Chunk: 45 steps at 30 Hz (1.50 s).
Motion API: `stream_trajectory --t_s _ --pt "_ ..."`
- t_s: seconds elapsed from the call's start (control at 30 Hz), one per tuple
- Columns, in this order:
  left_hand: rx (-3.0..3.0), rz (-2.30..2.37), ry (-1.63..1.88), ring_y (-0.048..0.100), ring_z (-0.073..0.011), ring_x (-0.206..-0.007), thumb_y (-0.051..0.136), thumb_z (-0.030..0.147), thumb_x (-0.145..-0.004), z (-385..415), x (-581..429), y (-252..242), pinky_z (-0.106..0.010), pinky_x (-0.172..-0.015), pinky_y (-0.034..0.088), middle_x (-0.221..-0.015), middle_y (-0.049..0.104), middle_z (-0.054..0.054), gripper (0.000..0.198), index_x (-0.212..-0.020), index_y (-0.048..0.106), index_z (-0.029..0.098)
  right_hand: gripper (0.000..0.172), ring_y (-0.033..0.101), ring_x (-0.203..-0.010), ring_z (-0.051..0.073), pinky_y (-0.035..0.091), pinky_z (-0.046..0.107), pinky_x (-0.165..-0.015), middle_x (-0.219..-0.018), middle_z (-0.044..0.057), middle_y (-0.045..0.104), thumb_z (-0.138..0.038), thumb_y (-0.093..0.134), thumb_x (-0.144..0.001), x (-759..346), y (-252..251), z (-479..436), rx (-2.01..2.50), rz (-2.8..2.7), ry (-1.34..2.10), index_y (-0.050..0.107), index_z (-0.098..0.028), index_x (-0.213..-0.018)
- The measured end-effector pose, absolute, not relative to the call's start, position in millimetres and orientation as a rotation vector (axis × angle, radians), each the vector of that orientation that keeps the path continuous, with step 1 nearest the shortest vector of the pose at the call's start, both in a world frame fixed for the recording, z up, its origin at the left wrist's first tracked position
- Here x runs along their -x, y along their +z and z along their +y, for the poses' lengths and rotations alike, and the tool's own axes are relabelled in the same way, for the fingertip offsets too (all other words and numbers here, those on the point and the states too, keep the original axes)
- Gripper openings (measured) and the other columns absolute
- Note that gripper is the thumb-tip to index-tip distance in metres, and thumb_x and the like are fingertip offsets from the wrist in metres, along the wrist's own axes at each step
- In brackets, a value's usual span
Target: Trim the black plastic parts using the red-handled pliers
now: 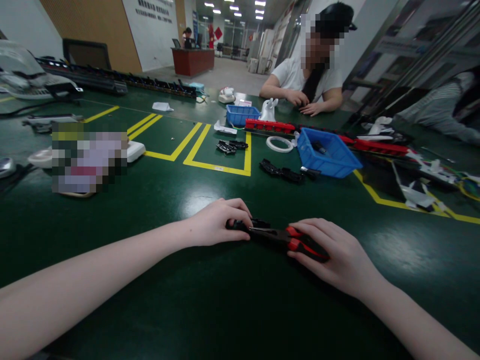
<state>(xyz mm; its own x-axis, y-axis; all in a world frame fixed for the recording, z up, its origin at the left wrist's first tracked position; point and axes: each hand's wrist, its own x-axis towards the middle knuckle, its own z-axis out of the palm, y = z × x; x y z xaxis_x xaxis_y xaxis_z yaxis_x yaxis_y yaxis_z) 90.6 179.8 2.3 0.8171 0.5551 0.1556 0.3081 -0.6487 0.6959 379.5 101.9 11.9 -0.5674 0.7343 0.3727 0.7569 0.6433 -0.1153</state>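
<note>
In my right hand [333,250] I grip needle-nose pliers [279,237] with red and black handles, their tips pointing left. My left hand [221,222] is closed on a small black plastic part [237,225] low over the green table. The tips of the pliers meet this part beside my left fingertips; whether they pinch anything is too small to tell. Similar black parts [281,171] lie farther back, in front of a blue bin [328,152]. More black pieces [230,146] rest inside a yellow taped outline.
A roll of white tape [279,144] and a smaller blue bin [242,115] stand beyond. Long red strips [270,126] run across the table. On the left lies a phone [90,165], partly blurred out. A co-worker [307,80] sits opposite, and another person's sleeve [435,107] shows at right.
</note>
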Motion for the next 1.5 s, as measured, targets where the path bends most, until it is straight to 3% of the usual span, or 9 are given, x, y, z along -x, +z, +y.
stream_trajectory --t_s 0.27,0.37,0.53,0.83,0.97,1.17,1.5 --pt "-2.309 0.607 0.452 0.060 -0.0167 -0.091 0.067 0.034 -0.089 183 -90 -1 -0.031 -0.078 0.047 -0.116 0.059 -0.003 0.018 -0.100 0.069 0.021 0.033 0.067 -0.088 0.022 0.057 0.036 -0.072 -0.106 0.011 0.068 -0.035 0.062 -0.090 -384 15 102 1.174 -2.508 -0.108 0.056 -0.019 -0.118" --pt "-2.295 0.616 0.482 0.058 -0.0142 -0.084 0.067 0.032 -0.089 180 -90 1 -0.029 -0.075 0.045 -0.113 0.060 -0.003 0.019 -0.104 0.068 0.021 0.033 0.067 -0.088 0.022 0.057 0.036 -0.071 -0.106 0.011 0.068 -0.034 0.062 -0.090 -384 15 102 1.170 -2.514 -0.105 0.056 -0.020 -0.119" --pt "-2.278 0.689 0.529 0.052 -0.0117 -0.070 0.073 0.032 -0.084 179 -92 0 -0.025 -0.064 0.041 -0.099 0.062 -0.001 0.040 -0.121 0.061 0.021 0.035 0.066 -0.089 0.022 0.057 0.036 -0.072 -0.107 0.011 0.067 -0.034 0.063 -0.089 -384 14 102 1.174 -2.509 -0.085 0.055 -0.020 -0.120" --pt "-2.306 0.645 0.495 0.053 -0.0112 -0.072 0.069 0.032 -0.087 182 -91 -2 -0.024 -0.064 0.042 -0.108 0.060 -0.004 0.044 -0.128 0.059 0.020 0.036 0.066 -0.091 0.022 0.057 0.036 -0.074 -0.108 0.010 0.068 -0.035 0.065 -0.088 -381 6 103 1.190 -2.476 -0.052 0.057 -0.021 -0.120" --pt "-2.391 0.667 0.481 0.056 -0.0129 -0.076 0.067 0.033 -0.088 180 -92 -2 -0.027 -0.069 0.043 -0.111 0.059 -0.004 0.047 -0.131 0.057 0.020 0.036 0.066 -0.091 0.022 0.056 0.036 -0.073 -0.108 0.011 0.068 -0.035 0.065 -0.088 -379 7 102 1.189 -2.477 -0.080 0.057 -0.020 -0.120" --pt "-2.618 0.663 0.428 0.060 -0.0208 -0.098 0.060 0.035 -0.092 177 -94 -1 -0.033 -0.084 0.043 -0.119 0.060 -0.008 0.056 -0.144 0.045 0.021 0.035 0.066 -0.091 0.023 0.056 0.037 -0.074 -0.107 0.011 0.068 -0.036 0.064 -0.089 -377 8 102 1.184 -2.517 -0.097 0.057 -0.019 -0.119" --pt "-2.661 0.708 0.376 0.063 -0.0203 -0.094 0.057 0.040 -0.092 173 -97 3 -0.033 -0.084 0.044 -0.107 0.068 -0.007 0.051 -0.136 0.053 0.015 0.043 0.066 -0.095 0.026 0.054 0.040 -0.074 -0.110 0.014 0.067 -0.038 0.064 -0.088 -383 9 102 1.150 -2.502 -0.241 0.055 -0.017 -0.124"
